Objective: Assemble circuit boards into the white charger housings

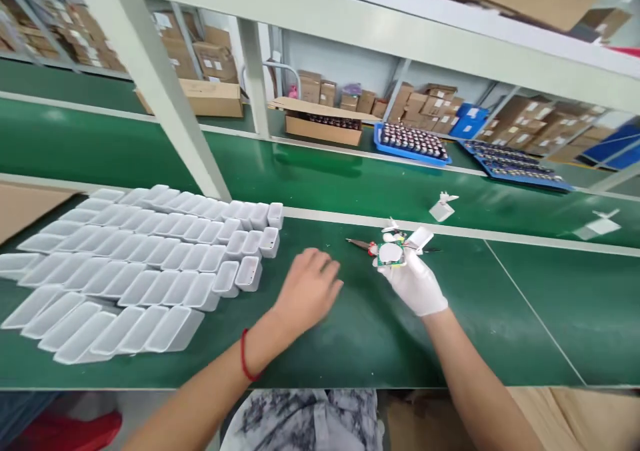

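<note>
My right hand [415, 279], in a white glove, is closed around a small assembly [393, 251] with a green circuit board and white plastic parts, held just above the green work surface [380, 331]. A small tool with a reddish handle [361, 244] lies just left of that assembly. My left hand [307, 290], bare with a red cord at the wrist, hovers palm down over the green surface with fingers curled loosely and nothing visible in it. It is right of the rows of white plastic housings [135, 264].
Many open white housings lie in rows across the left of the bench. Two small white parts [442, 208] [603, 223] sit on the conveyor belt behind. Blue trays [411, 143] and cardboard boxes [320, 126] stand further back. A shelf post [165, 104] rises at left.
</note>
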The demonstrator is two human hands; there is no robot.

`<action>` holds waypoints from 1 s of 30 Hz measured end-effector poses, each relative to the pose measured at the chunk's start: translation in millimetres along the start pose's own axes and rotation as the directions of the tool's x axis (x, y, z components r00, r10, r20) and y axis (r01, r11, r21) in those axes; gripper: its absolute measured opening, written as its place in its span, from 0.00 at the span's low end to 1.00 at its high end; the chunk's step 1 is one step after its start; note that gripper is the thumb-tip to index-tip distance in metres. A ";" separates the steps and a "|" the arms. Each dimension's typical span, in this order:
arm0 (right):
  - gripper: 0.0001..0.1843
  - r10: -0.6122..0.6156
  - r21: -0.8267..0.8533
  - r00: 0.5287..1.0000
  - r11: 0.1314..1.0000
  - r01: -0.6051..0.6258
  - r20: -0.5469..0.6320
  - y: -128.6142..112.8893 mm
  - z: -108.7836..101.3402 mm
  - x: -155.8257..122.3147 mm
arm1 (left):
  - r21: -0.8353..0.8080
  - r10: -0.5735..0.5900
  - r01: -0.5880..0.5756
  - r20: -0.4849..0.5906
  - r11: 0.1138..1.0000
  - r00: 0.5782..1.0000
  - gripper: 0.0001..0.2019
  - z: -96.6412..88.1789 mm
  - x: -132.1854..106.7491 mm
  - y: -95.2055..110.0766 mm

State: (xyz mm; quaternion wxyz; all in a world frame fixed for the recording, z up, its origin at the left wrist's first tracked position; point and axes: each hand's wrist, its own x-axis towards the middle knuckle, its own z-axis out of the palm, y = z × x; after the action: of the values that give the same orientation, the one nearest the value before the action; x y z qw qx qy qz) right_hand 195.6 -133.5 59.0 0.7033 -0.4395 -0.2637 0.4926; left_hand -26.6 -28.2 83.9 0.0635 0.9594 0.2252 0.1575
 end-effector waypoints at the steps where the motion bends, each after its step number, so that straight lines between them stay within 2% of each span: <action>1: 0.20 0.013 0.022 0.999 1.000 -0.014 0.031 7.4 10.0 5.6 | 0.046 -0.087 0.088 -0.021 0.995 0.996 0.12 -6.7 -10.2 -17.5; 3: 0.20 0.057 0.072 0.996 0.996 -0.062 0.073 21.5 28.4 15.2 | 0.226 -0.283 0.292 -0.072 0.929 0.956 0.15 -13.3 -26.4 -48.3; 5: 0.20 0.130 0.100 0.988 0.985 -0.139 0.089 33.6 41.6 22.6 | 0.316 -0.341 0.353 -0.096 0.880 0.935 0.18 -11.4 -34.0 -71.5; 8: 0.23 0.209 0.126 0.970 0.966 -0.224 0.125 45.6 48.2 28.4 | 0.384 -0.343 0.350 -0.089 0.854 0.935 0.17 -0.7 -29.7 -92.8; 10: 0.24 0.209 0.147 0.966 0.962 -0.231 0.149 48.5 45.2 27.8 | 0.420 -0.345 0.341 -0.069 0.841 0.936 0.13 5.8 -21.6 -100.6; 14: 0.25 0.161 0.183 0.976 0.965 -0.187 0.148 44.8 32.0 21.0 | 0.403 -0.301 0.321 -0.114 0.857 0.947 0.14 12.1 -8.3 -99.1; 17: 0.23 0.121 0.188 0.980 0.971 -0.151 0.159 40.0 23.4 17.7 | 0.274 -0.203 0.236 -0.143 0.932 0.969 0.13 19.3 -3.3 -77.2; 20: 0.26 0.132 0.186 0.978 0.969 -0.161 0.160 36.3 19.0 16.9 | 0.091 -0.068 0.074 -0.068 0.993 0.995 0.12 34.3 1.5 -48.6; 22: 0.30 0.144 0.214 0.981 0.962 -0.169 0.126 34.5 18.0 16.9 | -0.039 -0.026 0.026 0.014 0.999 1.000 0.10 45.1 4.7 -36.1; 25: 0.29 0.169 0.269 0.985 0.948 -0.169 0.027 32.8 17.4 17.5 | -0.271 -0.024 0.043 0.072 0.961 0.997 0.07 56.0 5.9 -33.2; 26: 0.28 0.180 0.284 0.984 0.944 -0.170 -0.011 32.7 17.3 18.0 | -0.355 -0.028 0.050 0.065 0.934 0.997 0.10 58.2 4.9 -35.6; 28: 0.27 0.196 0.299 0.977 0.940 -0.165 -0.080 33.4 17.0 18.9 | -0.498 -0.045 0.066 0.053 0.865 0.998 0.22 61.7 1.2 -42.5; 30: 0.27 0.195 0.276 0.974 0.948 -0.157 -0.118 34.9 17.1 18.9 | -0.575 -0.075 0.109 0.082 0.811 0.994 0.32 65.5 -3.1 -49.3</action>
State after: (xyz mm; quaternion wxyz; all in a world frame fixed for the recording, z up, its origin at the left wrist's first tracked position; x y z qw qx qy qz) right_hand 172.9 -105.3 35.2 0.7261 -0.3974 -0.1038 0.5514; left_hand -27.9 11.0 11.8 0.3653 0.8868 0.2109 0.1885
